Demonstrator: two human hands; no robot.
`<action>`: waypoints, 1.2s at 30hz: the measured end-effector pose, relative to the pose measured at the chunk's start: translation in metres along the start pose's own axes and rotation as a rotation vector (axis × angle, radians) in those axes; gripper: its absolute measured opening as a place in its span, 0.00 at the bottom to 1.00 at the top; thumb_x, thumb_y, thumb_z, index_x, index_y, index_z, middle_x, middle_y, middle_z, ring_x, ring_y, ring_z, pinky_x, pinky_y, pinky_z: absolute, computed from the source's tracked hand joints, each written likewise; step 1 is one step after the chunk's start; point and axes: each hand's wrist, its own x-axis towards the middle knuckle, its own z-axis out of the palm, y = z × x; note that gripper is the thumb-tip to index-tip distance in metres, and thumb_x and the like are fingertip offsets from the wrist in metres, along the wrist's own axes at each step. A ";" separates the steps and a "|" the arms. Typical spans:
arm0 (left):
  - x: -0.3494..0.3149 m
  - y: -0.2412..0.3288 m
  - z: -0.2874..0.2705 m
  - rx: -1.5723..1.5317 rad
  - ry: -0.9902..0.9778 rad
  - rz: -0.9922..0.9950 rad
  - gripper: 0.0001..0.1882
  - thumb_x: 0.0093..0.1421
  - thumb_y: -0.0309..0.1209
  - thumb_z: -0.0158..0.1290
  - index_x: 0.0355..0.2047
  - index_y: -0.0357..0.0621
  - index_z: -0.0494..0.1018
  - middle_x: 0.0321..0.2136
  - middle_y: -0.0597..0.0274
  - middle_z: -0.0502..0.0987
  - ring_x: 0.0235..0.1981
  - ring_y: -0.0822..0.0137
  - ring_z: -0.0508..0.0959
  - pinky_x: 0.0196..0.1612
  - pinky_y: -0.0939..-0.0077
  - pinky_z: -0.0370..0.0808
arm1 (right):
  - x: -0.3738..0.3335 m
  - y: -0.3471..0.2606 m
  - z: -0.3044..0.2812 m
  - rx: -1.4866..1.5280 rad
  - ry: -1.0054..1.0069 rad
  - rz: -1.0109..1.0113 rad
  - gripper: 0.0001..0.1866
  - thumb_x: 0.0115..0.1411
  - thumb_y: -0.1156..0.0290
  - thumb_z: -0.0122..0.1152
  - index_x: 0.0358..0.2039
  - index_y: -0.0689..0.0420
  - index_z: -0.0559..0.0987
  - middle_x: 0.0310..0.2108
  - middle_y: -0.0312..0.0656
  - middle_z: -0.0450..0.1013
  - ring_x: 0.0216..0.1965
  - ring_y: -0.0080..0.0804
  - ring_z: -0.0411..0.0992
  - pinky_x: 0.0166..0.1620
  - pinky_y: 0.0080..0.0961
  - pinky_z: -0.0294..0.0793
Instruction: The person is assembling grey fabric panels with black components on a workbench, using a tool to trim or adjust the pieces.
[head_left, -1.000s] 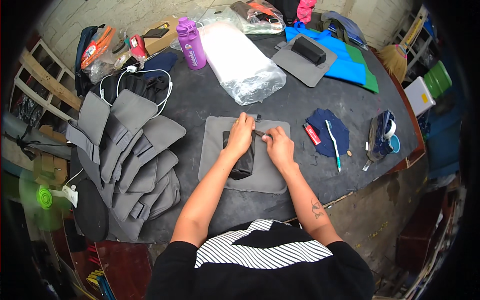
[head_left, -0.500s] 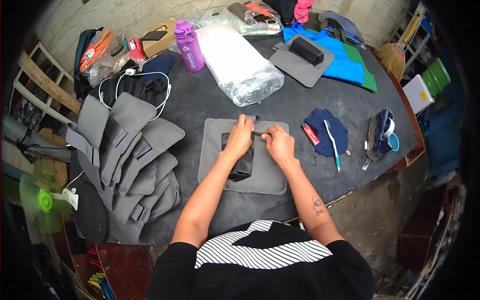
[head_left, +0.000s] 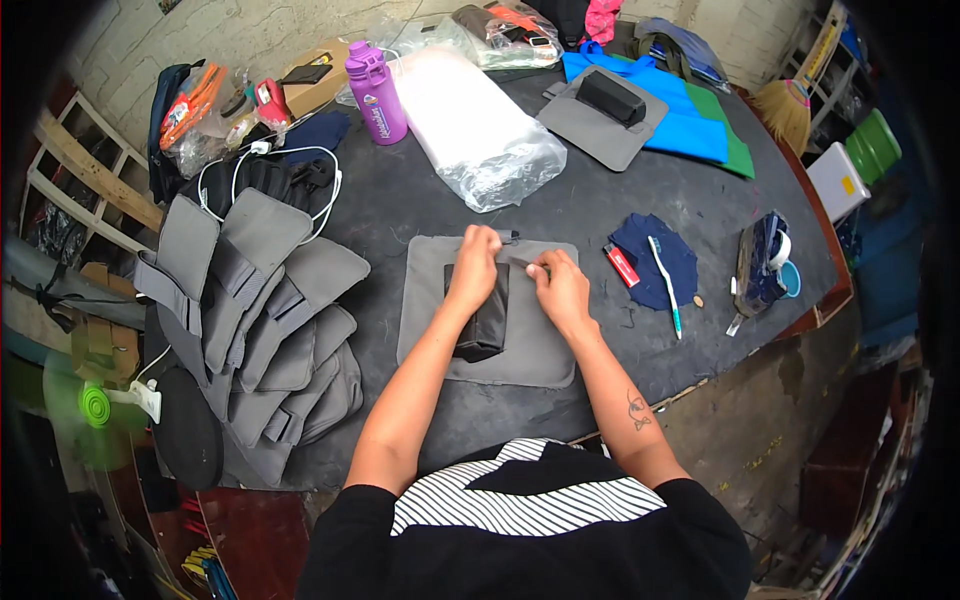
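A grey fabric panel point(head_left: 545, 345) with rounded corners lies flat in front of me. A shiny black box-shaped pouch point(head_left: 482, 335) sits on its left half. My left hand point(head_left: 476, 268) is closed at the pouch's far end, over its upper edge; what its fingers grip is hidden. To its right, my right hand point(head_left: 560, 288) pinches a thin dark item point(head_left: 519, 263) that points toward the left hand. Whether that item is a small tool or a strip is too small to tell. A short dark tab shows at the panel's far edge, beside the left fingers.
Grey fabric pieces point(head_left: 270, 330) are piled at left. A purple bottle point(head_left: 376, 95) and a plastic-wrapped white stack point(head_left: 480, 120) stand beyond. Another grey panel with pouch point(head_left: 607, 118) lies far right. A red lighter point(head_left: 621, 266) and toothbrush point(head_left: 664, 285) are by navy cloth point(head_left: 640, 235).
My left hand has shifted slightly left and turned into a tighter fist. The hands are a little farther apart, and the right hand still pinches the dark item.
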 end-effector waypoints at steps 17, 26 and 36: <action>0.037 0.032 -0.066 0.146 -0.513 -0.310 0.10 0.51 0.31 0.61 0.30 0.36 0.80 0.26 0.52 0.80 0.30 0.61 0.80 0.35 0.70 0.73 | 0.012 0.005 -0.021 0.123 -0.167 -0.006 0.41 0.35 0.69 0.77 0.51 0.54 0.66 0.50 0.43 0.65 0.51 0.44 0.69 0.49 0.37 0.71; 0.036 0.022 -0.020 -0.198 -0.272 -0.423 0.08 0.50 0.31 0.63 0.27 0.39 0.81 0.20 0.65 0.80 0.21 0.77 0.74 0.27 0.77 0.70 | 0.021 0.027 -0.016 0.338 -0.098 0.108 0.26 0.49 0.69 0.68 0.48 0.57 0.69 0.42 0.47 0.72 0.43 0.40 0.73 0.44 0.33 0.72; 0.042 0.035 -0.043 -0.488 -0.420 -0.703 0.11 0.53 0.33 0.63 0.27 0.35 0.80 0.22 0.62 0.80 0.25 0.77 0.75 0.32 0.81 0.71 | -0.003 0.029 -0.010 0.538 -0.065 0.239 0.22 0.54 0.59 0.66 0.43 0.59 0.73 0.27 0.37 0.72 0.28 0.22 0.67 0.31 0.23 0.66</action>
